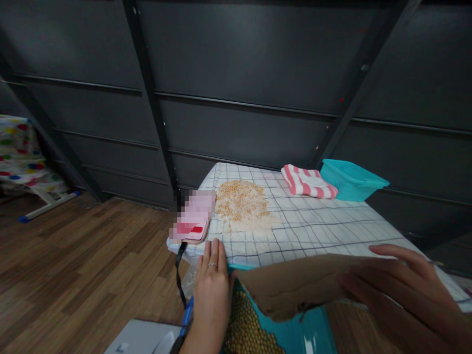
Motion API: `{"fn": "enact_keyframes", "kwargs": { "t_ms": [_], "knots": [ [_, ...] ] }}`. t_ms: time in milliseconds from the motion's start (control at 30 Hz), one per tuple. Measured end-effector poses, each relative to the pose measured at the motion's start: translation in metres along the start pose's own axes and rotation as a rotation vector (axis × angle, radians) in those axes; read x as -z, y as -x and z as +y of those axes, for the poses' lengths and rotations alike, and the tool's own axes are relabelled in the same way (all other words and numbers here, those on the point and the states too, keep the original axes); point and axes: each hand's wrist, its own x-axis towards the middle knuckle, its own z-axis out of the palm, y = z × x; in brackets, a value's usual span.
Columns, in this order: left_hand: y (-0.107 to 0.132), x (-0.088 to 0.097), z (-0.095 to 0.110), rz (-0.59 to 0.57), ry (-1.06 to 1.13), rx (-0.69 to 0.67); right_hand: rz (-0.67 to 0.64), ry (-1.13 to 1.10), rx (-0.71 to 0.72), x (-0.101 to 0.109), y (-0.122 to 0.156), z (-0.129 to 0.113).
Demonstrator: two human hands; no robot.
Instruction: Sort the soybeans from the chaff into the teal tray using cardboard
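Note:
My right hand grips one end of a brown piece of cardboard, tilted over a teal bin below the table's front edge. Yellowish beans lie inside that bin. Flat on the table's front edge, beside the bin's left side, rests my left hand, fingers stretched out and a ring on one of them. Its thumb side is close to the cardboard's left end; whether they touch I cannot tell. Beyond it, a pile of beans mixed with white grains is spread on the checked tablecloth.
Left of the pile lies a pink phone, partly blurred, with a black cable. A striped cloth and a turquoise basin stand at the back right. A dark panelled wall rises behind. A grey box sits lower left.

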Motion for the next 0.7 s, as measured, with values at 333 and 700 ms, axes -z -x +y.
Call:
{"fn": "enact_keyframes", "kwargs": {
  "t_ms": [333, 700],
  "knots": [
    [0.000, -0.003, 0.002, 0.049, -0.046, -0.016, 0.021, 0.260, -0.009, 0.003, 0.001, 0.022],
    [-0.004, -0.003, 0.006, 0.089, -0.092, -0.023, 0.046, 0.128, -0.013, -0.006, 0.007, 0.010]
  ]
}}
